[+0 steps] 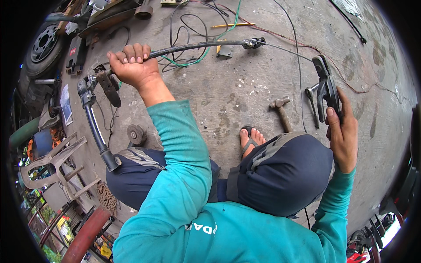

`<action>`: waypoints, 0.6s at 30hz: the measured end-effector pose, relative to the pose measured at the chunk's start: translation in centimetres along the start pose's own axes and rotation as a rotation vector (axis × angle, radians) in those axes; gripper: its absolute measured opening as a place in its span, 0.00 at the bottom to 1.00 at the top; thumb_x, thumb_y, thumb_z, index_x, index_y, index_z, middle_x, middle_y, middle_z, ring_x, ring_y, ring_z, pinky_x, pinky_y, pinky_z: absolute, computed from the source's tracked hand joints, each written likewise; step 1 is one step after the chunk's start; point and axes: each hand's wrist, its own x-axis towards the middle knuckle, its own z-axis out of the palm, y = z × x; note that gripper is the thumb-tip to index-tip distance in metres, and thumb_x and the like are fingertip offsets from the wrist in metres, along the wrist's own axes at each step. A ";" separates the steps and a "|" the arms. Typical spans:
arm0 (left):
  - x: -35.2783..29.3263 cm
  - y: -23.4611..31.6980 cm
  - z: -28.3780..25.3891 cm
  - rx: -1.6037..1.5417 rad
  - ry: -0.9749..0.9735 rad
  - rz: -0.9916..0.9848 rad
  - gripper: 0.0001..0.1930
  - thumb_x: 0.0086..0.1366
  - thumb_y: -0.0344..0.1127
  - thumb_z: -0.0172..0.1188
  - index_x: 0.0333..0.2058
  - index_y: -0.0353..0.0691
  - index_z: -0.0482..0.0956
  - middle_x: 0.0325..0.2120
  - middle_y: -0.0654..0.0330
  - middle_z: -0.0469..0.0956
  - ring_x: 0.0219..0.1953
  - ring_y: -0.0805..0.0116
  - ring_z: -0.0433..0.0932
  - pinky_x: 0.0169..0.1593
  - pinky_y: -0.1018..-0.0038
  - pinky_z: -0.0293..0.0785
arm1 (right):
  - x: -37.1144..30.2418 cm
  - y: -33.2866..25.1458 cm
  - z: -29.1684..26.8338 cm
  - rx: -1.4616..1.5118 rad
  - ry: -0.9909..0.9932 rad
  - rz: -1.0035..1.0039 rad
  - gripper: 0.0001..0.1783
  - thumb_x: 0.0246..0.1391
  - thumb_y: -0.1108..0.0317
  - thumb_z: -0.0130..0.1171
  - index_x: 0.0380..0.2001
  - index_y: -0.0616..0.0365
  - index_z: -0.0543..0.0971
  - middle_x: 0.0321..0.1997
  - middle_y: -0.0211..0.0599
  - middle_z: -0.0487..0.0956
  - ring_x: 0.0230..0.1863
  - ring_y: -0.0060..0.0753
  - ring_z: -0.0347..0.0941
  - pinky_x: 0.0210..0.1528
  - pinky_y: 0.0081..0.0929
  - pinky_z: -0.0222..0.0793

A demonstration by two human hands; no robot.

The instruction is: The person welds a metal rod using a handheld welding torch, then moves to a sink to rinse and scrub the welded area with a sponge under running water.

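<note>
My left hand point(136, 65), at upper left, is closed round a long black metal shaft point(193, 45). A universal joint point(253, 43) sits at the shaft's far right end. Near its left end, another joint point(87, 85) connects to a second shaft piece point(96, 127) that slants down towards my left knee. In my right hand point(343, 136) is a black welding electrode holder point(326, 85). A thin grey welding rod point(289, 51) runs from its jaws to the far joint; whether the tip touches it I cannot tell. A dark metal block point(109, 89) lies below my left hand.
A hammer point(280, 109) and a ratchet wrench point(312, 98) lie on the concrete floor near my right knee. Cables point(188, 28) tangle beyond the shaft. At left are a wheel point(41, 44), a plastic chair point(50, 164) and a chain point(106, 197). My sandalled foot point(251, 140) is between.
</note>
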 end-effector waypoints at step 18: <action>0.0 0.4 0.4 -0.034 -0.231 -0.029 0.26 0.74 0.48 0.46 0.13 0.52 0.57 0.10 0.72 0.53 0.13 0.77 0.51 0.21 0.76 0.51 | 0.1 2.3 0.3 -0.077 0.078 -0.117 0.29 0.70 0.60 0.55 0.71 0.54 0.67 0.26 0.25 0.71 0.21 0.15 0.62 0.23 0.19 0.59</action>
